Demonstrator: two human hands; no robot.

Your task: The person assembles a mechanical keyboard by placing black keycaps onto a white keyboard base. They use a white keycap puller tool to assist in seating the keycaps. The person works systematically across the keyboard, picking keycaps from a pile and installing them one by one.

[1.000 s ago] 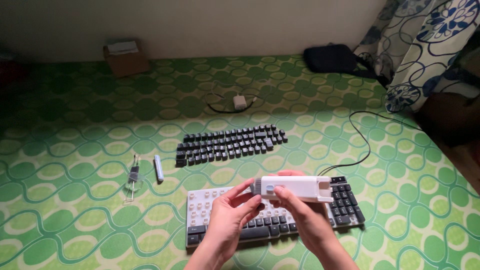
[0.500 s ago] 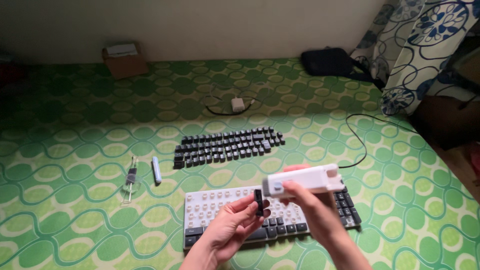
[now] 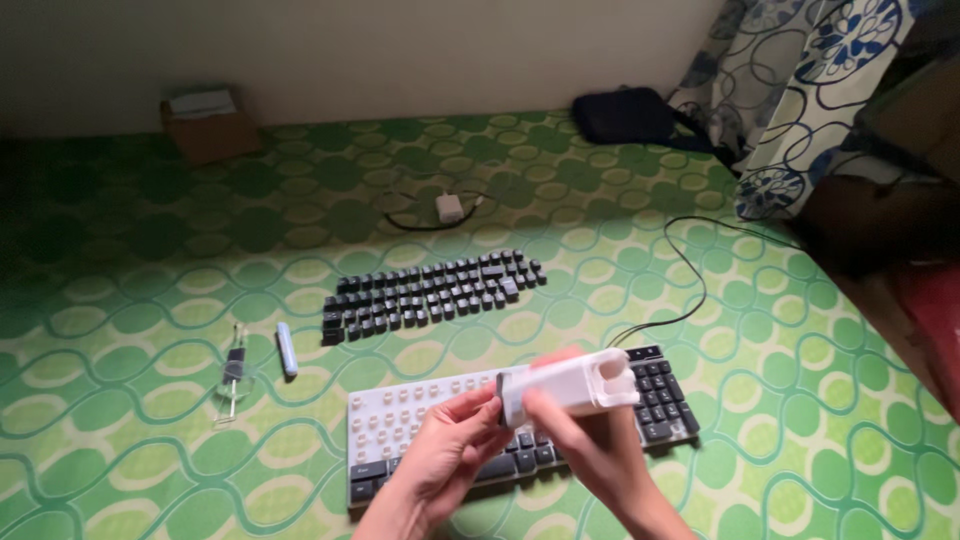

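Note:
My right hand (image 3: 585, 440) grips a white, box-shaped cleaning tool (image 3: 570, 382) above the keyboard (image 3: 420, 420). With its fingertips, my left hand (image 3: 445, 455) holds a small dark piece (image 3: 499, 388) against the tool's left end. The white keyboard lies on the floor below both hands, most of its keycaps removed and bare switches showing; dark keys remain along its bottom row and right side. The removed dark keycaps (image 3: 430, 290) lie in rows farther away.
A green patterned mat (image 3: 150, 330) covers the floor. A small blue stick (image 3: 287, 348) and a wire keycap puller (image 3: 233, 372) lie left. A black cable (image 3: 690, 280), white charger (image 3: 449, 208), cardboard box (image 3: 208, 125), black bag (image 3: 625, 115) and patterned cloth (image 3: 790, 90) are beyond.
My left hand has brought the small dark piece from below the tool up to its left end. The tool has tilted and dropped slightly. The view shifted right.

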